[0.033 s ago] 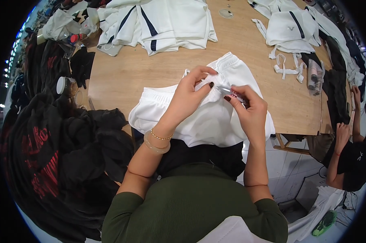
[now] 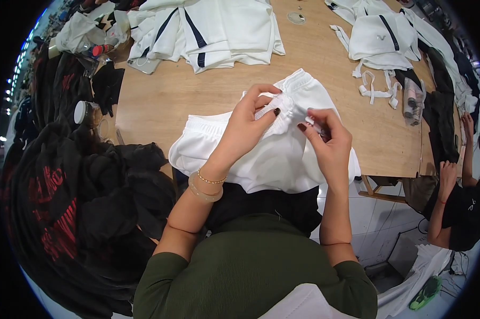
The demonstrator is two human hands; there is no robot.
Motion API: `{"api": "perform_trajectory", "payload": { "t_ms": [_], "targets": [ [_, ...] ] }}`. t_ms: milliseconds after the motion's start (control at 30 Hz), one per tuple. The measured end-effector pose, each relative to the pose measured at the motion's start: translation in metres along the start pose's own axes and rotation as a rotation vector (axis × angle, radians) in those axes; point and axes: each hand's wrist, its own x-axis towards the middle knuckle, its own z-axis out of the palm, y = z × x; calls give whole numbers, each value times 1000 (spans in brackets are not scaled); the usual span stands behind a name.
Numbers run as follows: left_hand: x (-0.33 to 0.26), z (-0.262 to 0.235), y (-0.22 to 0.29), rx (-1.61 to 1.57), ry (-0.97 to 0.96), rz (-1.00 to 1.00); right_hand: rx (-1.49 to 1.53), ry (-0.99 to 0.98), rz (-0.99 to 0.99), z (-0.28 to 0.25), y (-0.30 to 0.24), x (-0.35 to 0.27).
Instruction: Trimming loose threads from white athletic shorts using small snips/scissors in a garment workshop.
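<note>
The left hand point(image 2: 250, 112) keeps its grip pinched on the white garment point(image 2: 261, 165) on the worktop point(image 2: 165, 95); the right hand point(image 2: 328, 133), closed on a small, half-hidden object point(image 2: 311, 123), has drawn slightly away. Red lettering point(image 2: 47, 183) marks black clothing point(image 2: 107, 207).

The head-worn fisheye camera is looking down and forward from close above the hands point(image 2: 249, 118) and wooden table point(image 2: 165, 98).

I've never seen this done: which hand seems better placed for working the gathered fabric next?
Probably the right hand: it holds a small, half-hidden object beside the gathered white fabric, while the left hand pinches that fabric.
</note>
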Motion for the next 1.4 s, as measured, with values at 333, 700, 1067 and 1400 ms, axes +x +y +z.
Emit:
{"api": "perform_trajectory", "payload": {
  "t_ms": [333, 700, 1067, 1400],
  "targets": [
    [0, 2, -6, 161, -19, 86, 83, 107, -111, 46, 22, 9],
    [2, -7, -17, 42, 1, 60, 312, 283, 57, 7, 41, 50],
    [8, -14, -23, 361, 147, 237, -100, 6, -276, 52, 35, 42],
    [11, -8, -28, 619, 78, 201, 891, -163, 375, 10, 38, 43]
  ]
}}
